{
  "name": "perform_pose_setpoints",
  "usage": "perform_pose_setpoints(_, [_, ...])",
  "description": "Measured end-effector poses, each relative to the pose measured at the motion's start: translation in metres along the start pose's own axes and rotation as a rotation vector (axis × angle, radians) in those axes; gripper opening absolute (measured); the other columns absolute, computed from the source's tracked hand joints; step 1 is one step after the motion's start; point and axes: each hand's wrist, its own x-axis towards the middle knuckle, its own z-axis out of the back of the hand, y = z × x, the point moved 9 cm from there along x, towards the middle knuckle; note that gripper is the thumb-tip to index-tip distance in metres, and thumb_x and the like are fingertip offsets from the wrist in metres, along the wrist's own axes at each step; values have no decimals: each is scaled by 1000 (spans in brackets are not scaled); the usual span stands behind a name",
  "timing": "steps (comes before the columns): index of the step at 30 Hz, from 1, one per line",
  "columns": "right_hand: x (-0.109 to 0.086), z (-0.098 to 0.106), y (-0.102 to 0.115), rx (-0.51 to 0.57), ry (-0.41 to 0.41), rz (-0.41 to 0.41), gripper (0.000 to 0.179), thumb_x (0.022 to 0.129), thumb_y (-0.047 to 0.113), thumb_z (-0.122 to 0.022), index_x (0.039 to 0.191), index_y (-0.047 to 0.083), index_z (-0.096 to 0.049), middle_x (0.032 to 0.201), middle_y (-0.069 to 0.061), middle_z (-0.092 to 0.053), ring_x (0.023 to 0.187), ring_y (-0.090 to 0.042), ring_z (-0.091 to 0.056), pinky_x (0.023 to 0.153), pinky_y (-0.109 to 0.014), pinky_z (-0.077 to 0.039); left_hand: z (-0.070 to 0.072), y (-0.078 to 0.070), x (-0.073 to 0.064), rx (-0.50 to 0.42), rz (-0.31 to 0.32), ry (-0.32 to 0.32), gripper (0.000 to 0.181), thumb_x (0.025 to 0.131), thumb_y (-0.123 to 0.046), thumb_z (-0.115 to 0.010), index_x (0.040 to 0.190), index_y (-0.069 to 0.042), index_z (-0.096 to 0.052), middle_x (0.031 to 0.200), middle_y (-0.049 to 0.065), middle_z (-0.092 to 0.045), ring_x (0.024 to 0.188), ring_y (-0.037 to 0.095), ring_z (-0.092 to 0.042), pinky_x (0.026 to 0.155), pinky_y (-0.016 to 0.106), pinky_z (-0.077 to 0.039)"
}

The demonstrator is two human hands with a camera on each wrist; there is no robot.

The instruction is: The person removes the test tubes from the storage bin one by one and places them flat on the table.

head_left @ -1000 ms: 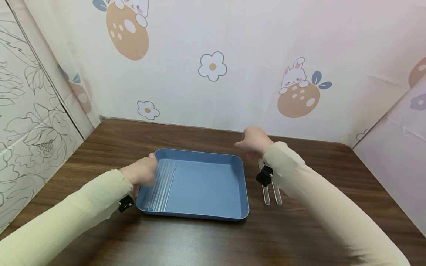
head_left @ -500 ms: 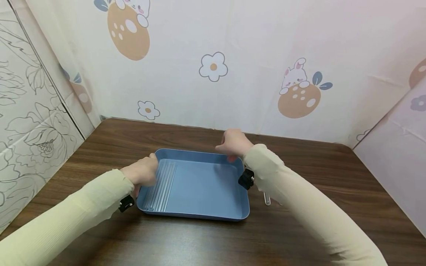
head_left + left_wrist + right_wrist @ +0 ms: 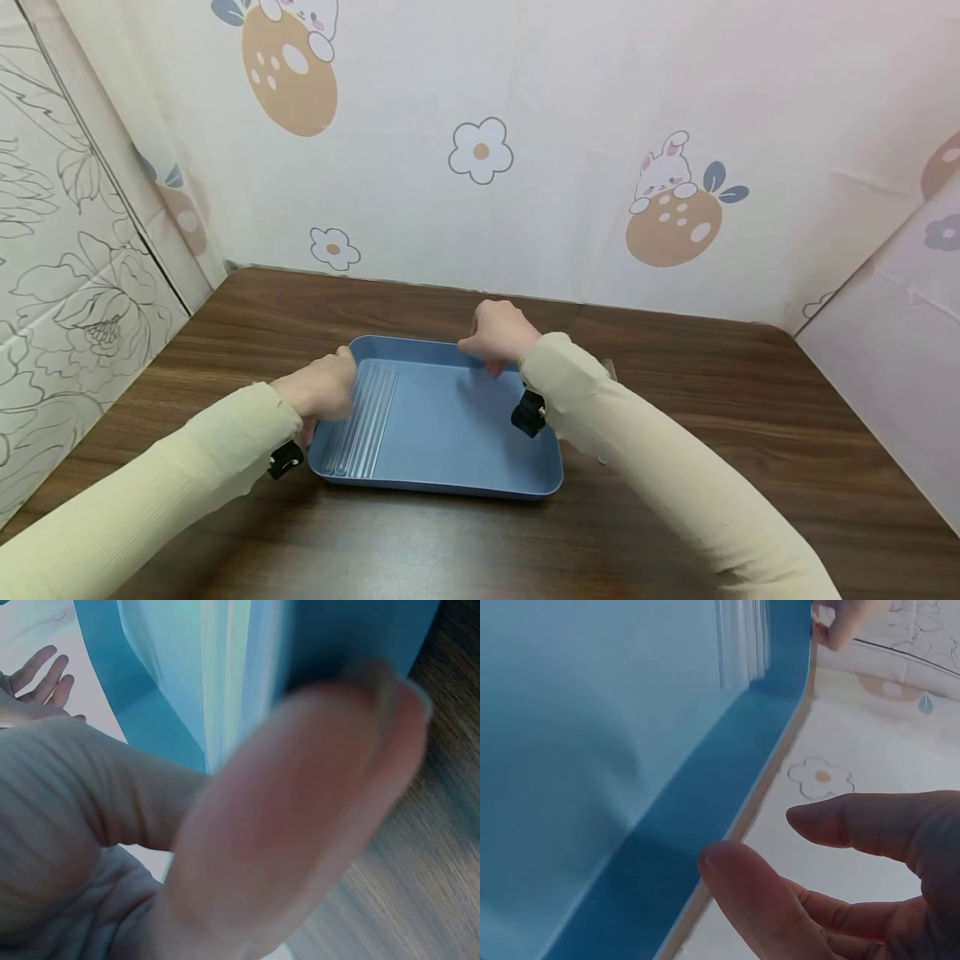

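Observation:
My left hand (image 3: pixel 322 385) grips the left rim of a shallow blue tray (image 3: pixel 457 433); in the left wrist view its thumb (image 3: pixel 285 817) bends over the tray's edge. Several clear, slim tubes (image 3: pixel 367 417) lie side by side along the tray's left side. Over the far right part of the tray hovers my right hand (image 3: pixel 498 335). The right wrist view shows the thumb and fingers (image 3: pixel 870 821) bent loosely and apart, with nothing between them, close to the tray's far wall (image 3: pixel 697 780).
Right of the tray, the end of a clear tube (image 3: pixel 609 368) on the dark wooden table (image 3: pixel 720 392) peeks out from behind my right sleeve (image 3: pixel 637 442), which hides the rest. A patterned curtain (image 3: pixel 555 208) rises behind the table's far edge.
My right hand has moved left from above the loose tubes to over the tray, and its sleeve now covers most of those tubes. My left hand stays on the rim.

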Motion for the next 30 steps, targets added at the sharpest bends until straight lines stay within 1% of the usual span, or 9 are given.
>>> perform_pose_setpoints(3, [1,-8,7,-4,12,13,47,91,18,-62,49,13,-41,43,-1,-47,44,-17,-62,56,-29,-60,0,0,0,4,-3,6,77,90,7,-43,144,17,10,59,25,-61,39,26,-62,39,31,-55])
perform_pose_setpoints(7, [2,-18,17,-11,20,41,50,91,16,-61,48,14,-37,40,0,-43,42,-17,-61,55,-29,-60,0,1,0,6,-8,3,76,90,6,-43,144,17,10,55,22,-60,39,26,-61,39,31,-55])
perform_pose_setpoints(10, [3,-25,23,-19,28,57,49,90,16,-61,48,14,-37,40,-1,-44,43,-19,-62,53,-28,-59,0,1,0,3,-11,-1,76,90,6,-43,144,17,9,56,23,-60,38,25,-61,38,31,-55])
perform_pose_setpoints(15, [4,-33,29,-34,37,61,47,90,17,-63,50,14,-38,41,-1,-45,46,-22,-64,50,-24,-57,-1,0,1,-8,-14,-5,77,89,7,-44,144,18,9,64,29,-62,38,26,-61,38,32,-55])
perform_pose_setpoints(17, [4,-35,31,-38,34,58,46,89,17,-63,51,14,-38,41,-1,-45,45,-22,-64,49,-23,-56,0,0,0,-9,-12,-7,77,89,7,-44,144,18,8,72,33,-63,38,26,-61,37,32,-55])
perform_pose_setpoints(19, [5,-38,34,-42,35,57,45,89,17,-63,51,14,-38,41,-2,-46,44,-22,-63,50,-25,-57,0,0,0,-10,-10,-8,77,88,8,-45,144,18,8,80,37,-63,38,26,-61,37,32,-54])
perform_pose_setpoints(22, [7,-42,37,-46,43,58,43,89,17,-63,52,13,-42,41,-2,-47,40,-18,-59,51,-28,-59,0,1,0,-13,-13,-6,77,89,7,-45,144,18,8,80,37,-63,37,26,-60,37,32,-54])
perform_pose_setpoints(25, [9,-48,41,-44,52,66,42,89,16,-63,52,12,-44,40,-1,-44,40,-18,-59,45,-24,-55,0,1,0,-20,-16,-4,78,89,7,-46,144,18,8,80,36,-63,38,26,-60,37,33,-54])
perform_pose_setpoints(30, [10,-55,48,-49,67,74,38,89,16,-62,56,11,-46,39,1,-38,43,-20,-61,38,-18,-46,1,0,1,-29,-11,-10,79,88,8,-47,144,18,8,98,45,-57,38,27,-60,37,34,-55])
